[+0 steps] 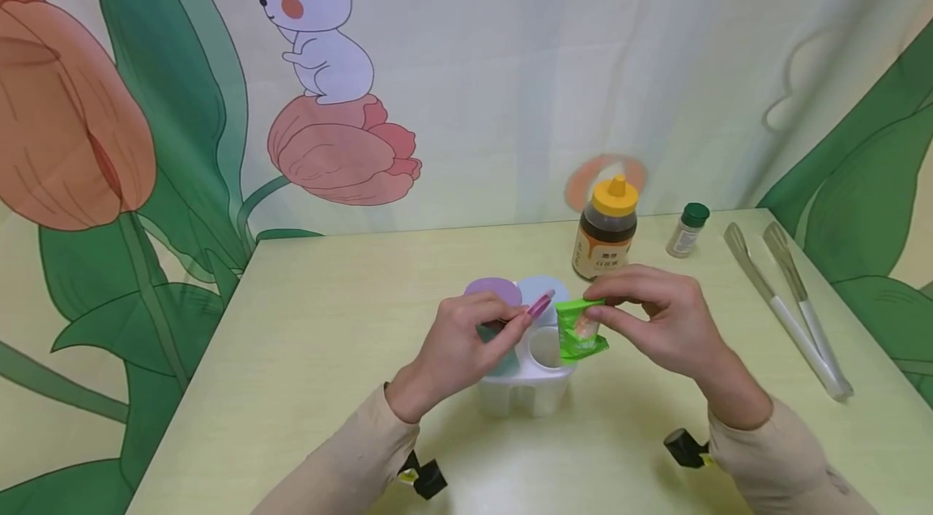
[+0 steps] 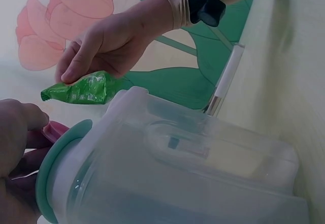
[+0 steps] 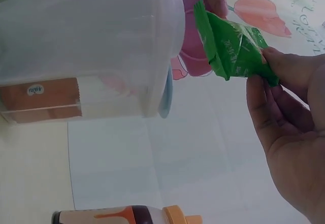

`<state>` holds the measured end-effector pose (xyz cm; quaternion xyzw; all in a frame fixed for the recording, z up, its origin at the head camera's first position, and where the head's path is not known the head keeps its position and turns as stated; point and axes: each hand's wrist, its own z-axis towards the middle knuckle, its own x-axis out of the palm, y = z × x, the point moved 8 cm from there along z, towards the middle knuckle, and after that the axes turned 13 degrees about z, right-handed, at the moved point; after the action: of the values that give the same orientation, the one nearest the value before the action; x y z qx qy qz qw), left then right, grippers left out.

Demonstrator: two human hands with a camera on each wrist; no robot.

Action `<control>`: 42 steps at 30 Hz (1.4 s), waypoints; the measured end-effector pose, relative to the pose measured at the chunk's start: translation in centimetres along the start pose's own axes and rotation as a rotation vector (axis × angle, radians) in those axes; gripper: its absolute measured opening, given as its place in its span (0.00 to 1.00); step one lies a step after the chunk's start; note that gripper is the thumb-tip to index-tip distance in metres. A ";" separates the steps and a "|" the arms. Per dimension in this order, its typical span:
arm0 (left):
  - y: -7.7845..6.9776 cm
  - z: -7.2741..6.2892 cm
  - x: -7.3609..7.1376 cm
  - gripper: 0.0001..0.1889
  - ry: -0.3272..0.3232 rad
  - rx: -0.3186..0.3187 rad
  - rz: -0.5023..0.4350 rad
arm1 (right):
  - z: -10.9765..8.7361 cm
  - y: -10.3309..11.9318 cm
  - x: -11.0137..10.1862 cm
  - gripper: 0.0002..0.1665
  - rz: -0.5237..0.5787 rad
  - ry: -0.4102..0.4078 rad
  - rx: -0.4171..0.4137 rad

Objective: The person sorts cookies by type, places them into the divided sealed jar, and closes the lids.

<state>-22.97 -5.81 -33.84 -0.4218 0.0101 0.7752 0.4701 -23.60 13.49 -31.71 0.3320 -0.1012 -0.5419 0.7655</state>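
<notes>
My left hand (image 1: 462,337) pinches a pink round lid (image 1: 541,304), tilted on edge above a translucent white storage container (image 1: 503,395). The container has several compartments with round openings. Purple (image 1: 490,288) and blue (image 1: 548,290) lids sit at the back; a teal lid (image 2: 46,183) at front left is partly behind my left hand. At front right the opening (image 1: 545,346) is uncovered. My right hand (image 1: 666,321) pinches a small green packet (image 3: 236,49) by its edge, just above and beside that opening. Through the container's wall a brown packet (image 3: 43,99) shows inside.
Behind the container stands a honey bottle (image 1: 605,240) with a yellow cap. A small green-capped jar (image 1: 688,231) is to its right. Tongs (image 1: 794,317) with white handles lie spread at the table's right. A printed curtain (image 1: 474,94) hangs along the back edge.
</notes>
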 end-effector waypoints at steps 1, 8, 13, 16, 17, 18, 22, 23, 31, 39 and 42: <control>0.0 0.0 0.0 0.05 0.000 -0.002 0.001 | 0.1 0.0 0.2 0.26 -0.001 0.000 -0.004; 0.1 -0.1 -0.1 0.04 -0.010 0.004 0.001 | 0.3 -0.2 1.2 0.26 0.005 0.004 -0.016; 0.1 -0.1 -0.1 0.04 -0.001 0.001 -0.031 | 0.2 -0.4 1.7 0.26 -0.033 0.012 0.004; 0.2 -0.2 -0.1 0.04 0.010 -0.009 -0.046 | 0.1 -0.5 1.9 0.26 -0.047 0.015 0.020; 0.3 -0.2 -0.1 0.04 0.012 -0.012 -0.049 | 0.1 -0.5 1.9 0.26 -0.047 0.018 0.024; 0.3 -0.2 -0.1 0.04 0.014 -0.015 -0.052 | 0.1 -0.5 1.9 0.26 -0.047 0.021 0.026; 0.3 -0.3 -0.1 0.05 0.015 -0.019 -0.056 | 0.0 -0.5 2.0 0.25 -0.046 0.030 0.028; 0.3 -0.3 -0.1 0.05 0.014 -0.018 -0.056 | 0.0 -0.5 2.1 0.25 -0.047 0.032 0.026; 0.3 -0.3 -0.1 0.05 0.021 -0.013 -0.037 | -0.1 -0.7 2.4 0.25 -0.105 0.045 -0.001; 0.4 -0.4 -0.1 0.05 0.017 -0.008 -0.037 | -0.8 -1.5 3.1 0.19 -0.181 0.108 0.050; 0.3 -0.4 -0.1 0.05 0.015 -0.004 -0.040 | -0.8 -1.6 3.2 0.20 -0.196 0.114 0.040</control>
<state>-22.98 -6.20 -34.17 -0.4286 0.0038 0.7624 0.4848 -23.11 10.66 -33.95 0.3858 -0.0353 -0.5923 0.7065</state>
